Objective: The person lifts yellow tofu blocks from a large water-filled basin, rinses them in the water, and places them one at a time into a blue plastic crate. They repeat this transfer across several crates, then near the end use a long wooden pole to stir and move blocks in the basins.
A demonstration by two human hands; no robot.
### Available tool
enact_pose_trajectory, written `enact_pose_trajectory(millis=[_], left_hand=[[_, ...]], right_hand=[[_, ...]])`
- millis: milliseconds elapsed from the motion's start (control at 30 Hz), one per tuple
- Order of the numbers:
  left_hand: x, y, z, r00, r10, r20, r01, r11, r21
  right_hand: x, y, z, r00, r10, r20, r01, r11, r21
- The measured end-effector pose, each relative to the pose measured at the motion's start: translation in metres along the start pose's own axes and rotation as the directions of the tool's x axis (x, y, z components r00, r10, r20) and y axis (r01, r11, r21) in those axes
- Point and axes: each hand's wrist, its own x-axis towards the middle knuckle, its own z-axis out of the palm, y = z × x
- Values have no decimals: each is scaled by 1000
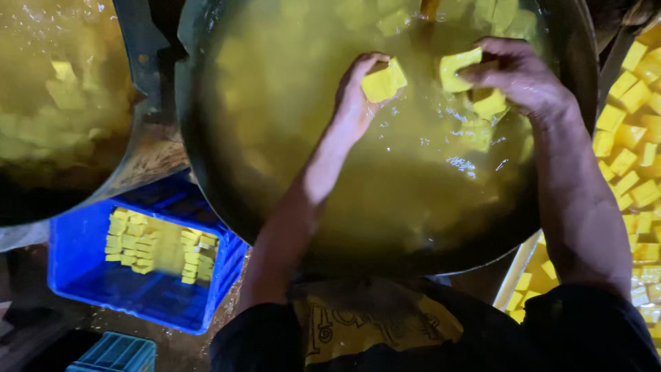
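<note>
A big dark round pan (206,179) full of murky yellow liquid lies under me. Several yellow square blocks float in it, most near the far rim. My left hand (354,93) is just above the liquid and grips one yellow block (384,81) between thumb and fingers. My right hand (520,72) reaches in from the right and holds a second yellow block (458,67); another block (490,105) shows under its palm. Both forearms stretch over the pan.
A second pan (62,103) of yellow liquid with blocks stands at the left. Below it a blue plastic crate (76,262) holds rows of yellow blocks. A tray (513,272) of many yellow blocks runs along the right edge. A teal crate (113,355) sits at the bottom left.
</note>
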Motion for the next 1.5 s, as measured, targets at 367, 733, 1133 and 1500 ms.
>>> enact_pose_trajectory(millis=[367, 733, 1133, 1500], left_hand=[[-3, -70, 41, 956, 57, -287, -173, 901, -397], [-30, -53, 52, 982, 38, -186, -150, 756, -637], [-61, 29, 23, 938, 345, 10, -277, 768, -578], [-118, 83, 8, 912, 411, 0, -333, 739, -585]], right_hand=[[-44, -58, 115, 960, -248, 130, 278, 898, -340], [-79, -35, 102, 952, -274, 138, 290, 652, -700], [-81, 48, 10, 860, -452, 236, 510, 742, -436], [5, -10, 42, 977, -214, -7, 180, 841, -510]])
